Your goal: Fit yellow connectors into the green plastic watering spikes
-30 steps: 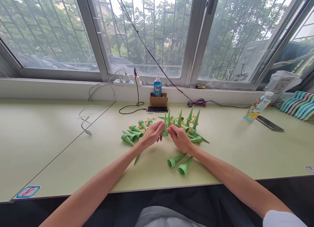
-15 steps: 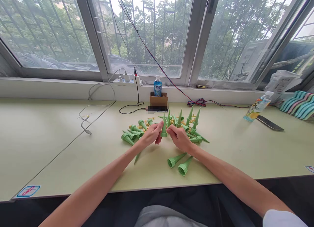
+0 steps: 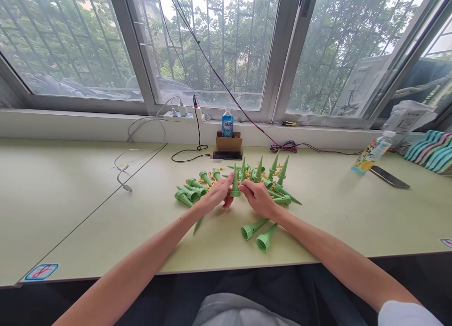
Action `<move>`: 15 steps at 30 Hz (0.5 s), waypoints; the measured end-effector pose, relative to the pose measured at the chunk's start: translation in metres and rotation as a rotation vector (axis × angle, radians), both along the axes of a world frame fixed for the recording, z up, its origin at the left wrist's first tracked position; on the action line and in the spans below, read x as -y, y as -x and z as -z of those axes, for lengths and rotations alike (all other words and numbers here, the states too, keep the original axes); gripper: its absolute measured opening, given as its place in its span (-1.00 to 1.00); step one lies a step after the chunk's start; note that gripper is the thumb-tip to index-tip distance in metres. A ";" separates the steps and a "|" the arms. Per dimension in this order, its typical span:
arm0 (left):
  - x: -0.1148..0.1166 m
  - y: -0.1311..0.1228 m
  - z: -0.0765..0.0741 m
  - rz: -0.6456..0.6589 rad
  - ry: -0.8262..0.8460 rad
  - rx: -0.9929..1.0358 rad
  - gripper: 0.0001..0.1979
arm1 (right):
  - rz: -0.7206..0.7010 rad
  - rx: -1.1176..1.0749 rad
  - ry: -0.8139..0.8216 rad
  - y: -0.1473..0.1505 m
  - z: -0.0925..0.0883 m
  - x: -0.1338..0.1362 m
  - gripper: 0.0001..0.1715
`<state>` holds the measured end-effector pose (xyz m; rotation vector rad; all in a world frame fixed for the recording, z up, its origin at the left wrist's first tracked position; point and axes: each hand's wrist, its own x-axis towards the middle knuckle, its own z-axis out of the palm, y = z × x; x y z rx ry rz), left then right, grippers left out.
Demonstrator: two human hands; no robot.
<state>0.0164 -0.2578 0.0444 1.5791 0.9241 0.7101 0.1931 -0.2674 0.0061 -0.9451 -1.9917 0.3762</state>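
Observation:
My left hand (image 3: 219, 193) is closed round a green plastic watering spike (image 3: 235, 184), held point up with its wide collar at the bottom. Close by on the right, the fingers of my right hand (image 3: 259, 195) are pinched together at the spike's side; whatever they grip is hidden or too small to make out. Behind both hands lies a pile of green spikes with small yellow pieces (image 3: 211, 179) among them, several of the spikes standing upright (image 3: 273, 167). Two loose spikes (image 3: 264, 242) lie nearer the front edge, their threaded open ends toward me.
At the back, a blue bottle (image 3: 228, 124) stands by a small cardboard box (image 3: 229, 141). A drink bottle (image 3: 370, 156) leans at the right near a dark phone (image 3: 390, 177). Cables (image 3: 123, 178) lie on the left of the table (image 3: 70, 189); coloured hangers (image 3: 431, 152) are far right.
Both hands stay nearly in place with the upright spike between them. The view has shifted very slightly; nothing else visibly moved.

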 end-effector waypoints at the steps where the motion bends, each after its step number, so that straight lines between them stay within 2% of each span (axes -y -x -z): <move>1: 0.000 0.000 0.000 0.004 0.008 0.000 -0.32 | -0.001 0.001 0.000 0.000 0.000 0.000 -0.62; 15: -0.003 0.002 0.002 -0.008 0.086 -0.006 -0.32 | -0.029 0.020 -0.050 0.001 -0.003 0.004 -0.63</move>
